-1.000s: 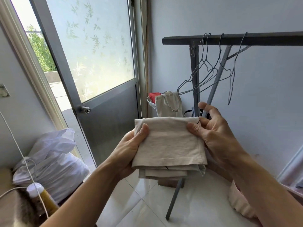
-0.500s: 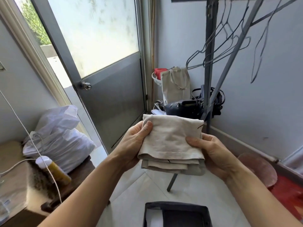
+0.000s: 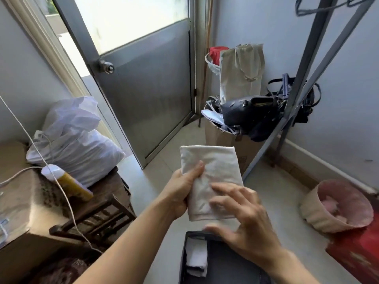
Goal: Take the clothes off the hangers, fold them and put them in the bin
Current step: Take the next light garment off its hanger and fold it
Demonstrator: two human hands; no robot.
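Above the bin (image 3: pixel 194 234), the left hand (image 3: pixel 182 194) grips the folded cloth (image 3: pixel 213 167) at its edge. The right hand (image 3: pixel 248 228), fingers spread, covers its near corner.

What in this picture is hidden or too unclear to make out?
Head view:
- Bin: cut off by the bottom edge; right hand covers part of its rim.
- Right hand: blurred, so contact with the folded cloth is unclear.
- Folded cloth: lower right corner hidden behind the right hand.
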